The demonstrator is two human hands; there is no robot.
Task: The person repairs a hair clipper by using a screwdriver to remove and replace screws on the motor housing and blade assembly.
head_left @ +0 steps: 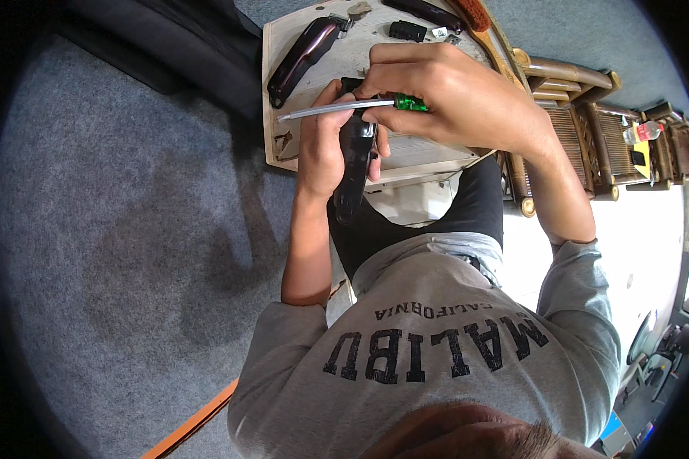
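My left hand (321, 153) is wrapped round a black hair clipper (354, 164), held upright over the near edge of the wooden table. Its lower end hangs toward my lap. A screwdriver (337, 108) with a silver shaft and a clear green handle is held in my right hand (429, 88). The shaft points left, passing across the clipper and over my left thumb. The fingertips of my right hand meet at the clipper's top end, and what they touch there is partly hidden by the fingers.
A dark maroon hair clipper (306, 57) lies at the table's (279, 141) left. Farther back are a small black part (408, 30), a long dark object (425, 11) and a brush (475, 14). On the right, bamboo seating (582, 130) bears a bottle (641, 132). Black cloth (184, 53) hangs at left.
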